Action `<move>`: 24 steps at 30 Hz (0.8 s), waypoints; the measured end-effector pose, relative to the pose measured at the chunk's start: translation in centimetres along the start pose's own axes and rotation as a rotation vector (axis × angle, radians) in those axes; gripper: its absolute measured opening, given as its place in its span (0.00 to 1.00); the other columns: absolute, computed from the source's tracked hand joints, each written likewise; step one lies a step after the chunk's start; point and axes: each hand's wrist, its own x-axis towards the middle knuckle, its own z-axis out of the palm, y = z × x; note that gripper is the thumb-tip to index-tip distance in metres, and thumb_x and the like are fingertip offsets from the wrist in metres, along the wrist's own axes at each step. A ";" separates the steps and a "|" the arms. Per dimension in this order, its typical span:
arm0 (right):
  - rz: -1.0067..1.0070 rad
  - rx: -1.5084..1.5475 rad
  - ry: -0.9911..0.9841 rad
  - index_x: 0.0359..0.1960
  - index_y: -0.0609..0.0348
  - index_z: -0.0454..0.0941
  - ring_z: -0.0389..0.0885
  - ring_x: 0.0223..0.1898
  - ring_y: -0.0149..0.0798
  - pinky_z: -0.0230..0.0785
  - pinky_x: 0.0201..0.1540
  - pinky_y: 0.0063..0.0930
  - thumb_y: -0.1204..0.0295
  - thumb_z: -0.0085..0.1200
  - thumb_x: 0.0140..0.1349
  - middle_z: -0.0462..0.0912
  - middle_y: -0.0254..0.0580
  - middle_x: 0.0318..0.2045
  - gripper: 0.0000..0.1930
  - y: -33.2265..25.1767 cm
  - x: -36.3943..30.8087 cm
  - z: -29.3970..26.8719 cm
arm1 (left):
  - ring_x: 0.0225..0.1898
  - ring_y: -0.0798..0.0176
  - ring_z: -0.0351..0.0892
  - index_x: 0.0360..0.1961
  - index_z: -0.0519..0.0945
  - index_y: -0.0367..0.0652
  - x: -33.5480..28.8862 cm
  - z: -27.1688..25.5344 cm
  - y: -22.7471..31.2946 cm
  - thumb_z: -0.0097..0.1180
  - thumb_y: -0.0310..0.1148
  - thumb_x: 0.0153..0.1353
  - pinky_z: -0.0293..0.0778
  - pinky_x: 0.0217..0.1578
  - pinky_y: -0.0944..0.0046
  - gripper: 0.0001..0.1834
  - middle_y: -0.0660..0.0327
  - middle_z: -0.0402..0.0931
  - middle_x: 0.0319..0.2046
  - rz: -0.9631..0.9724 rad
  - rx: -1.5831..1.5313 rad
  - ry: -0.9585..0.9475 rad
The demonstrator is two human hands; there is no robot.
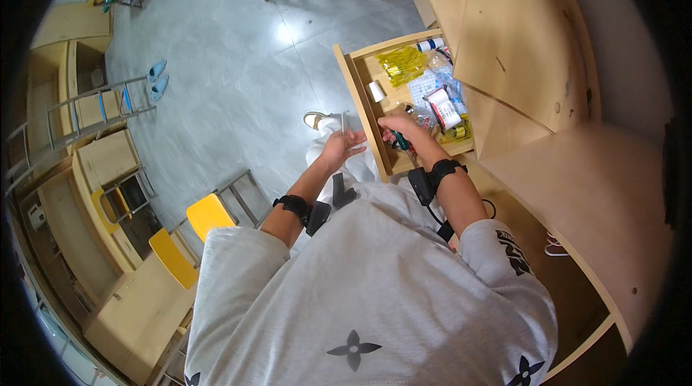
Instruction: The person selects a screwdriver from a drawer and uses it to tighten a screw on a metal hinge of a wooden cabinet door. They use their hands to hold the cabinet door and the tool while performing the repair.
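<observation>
Fingers of the right hand (pixel 404 126) are curled around a green-handled tool (pixel 401 142) at the drawer (pixel 357 98), the left hand's (pixel 342 149) being parted outside it.

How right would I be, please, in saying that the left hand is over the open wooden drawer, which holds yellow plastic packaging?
Not quite: the head view shows the right hand over the open wooden drawer, which does hold yellow plastic packaging; the left hand is outside it.
</observation>
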 end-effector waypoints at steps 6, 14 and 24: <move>-0.024 -0.256 0.109 0.16 0.72 0.76 0.78 0.15 0.41 0.68 0.15 0.34 0.71 0.52 0.47 0.78 0.52 0.14 0.12 -0.4 0.9 0.1 | 0.55 0.49 0.69 0.28 0.66 0.44 0.6 -0.9 -0.4 0.37 0.19 0.56 0.67 0.54 0.46 0.07 0.49 0.70 0.51 -0.001 -0.021 -0.058; -0.005 -0.047 0.034 0.15 0.65 0.72 0.79 0.16 0.41 0.69 0.16 0.33 0.71 0.50 0.47 0.75 0.46 0.12 0.10 0.2 1.3 -0.5 | 0.56 0.49 0.67 0.28 0.66 0.45 0.3 -0.8 0.7 0.41 0.20 0.54 0.65 0.55 0.46 0.06 0.51 0.69 0.52 -0.020 0.025 -0.086; -0.135 -0.441 0.450 0.19 0.70 0.75 0.79 0.15 0.43 0.73 0.19 0.32 0.69 0.53 0.48 0.78 0.48 0.14 0.12 -3.3 -2.9 -1.6 | 0.54 0.44 0.68 0.28 0.66 0.41 1.8 -0.6 2.0 0.40 0.18 0.53 0.67 0.55 0.49 0.06 0.44 0.68 0.51 -0.021 0.019 -0.130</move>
